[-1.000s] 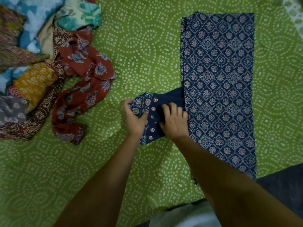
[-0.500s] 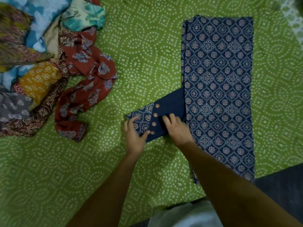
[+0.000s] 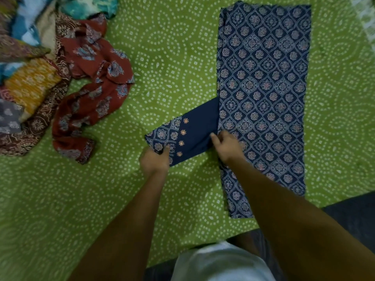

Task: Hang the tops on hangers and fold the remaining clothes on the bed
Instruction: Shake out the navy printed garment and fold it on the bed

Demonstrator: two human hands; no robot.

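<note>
The fingers of the left hand [image 3: 155, 161] are pinching the printed cuff end of the sleeve [image 3: 186, 134], thumb on top, while the fingers of the right hand [image 3: 228, 146] are lying curled over the cloth where the sleeve is meeting the body of the navy printed top [image 3: 263, 94]; whether they are gripping or only pressing cannot be told. The top is lying folded lengthwise into a long panel on the green bedspread [image 3: 172, 57], with the sleeve sticking out to the person's left at a slant. The person appears to be folding this sleeve in across the panel.

The risk is in the joint under the right hand: if that hand is lifting before the sleeve is laid over, the folded edge could be dragging open and the panel skewing. A slanted sleeve may also be landing crooked, leaving a lump. Well apart to the left, the rust floral garment [image 3: 95, 94] and the heap of clothes [image 3: 26, 78] are waiting unsorted.
</note>
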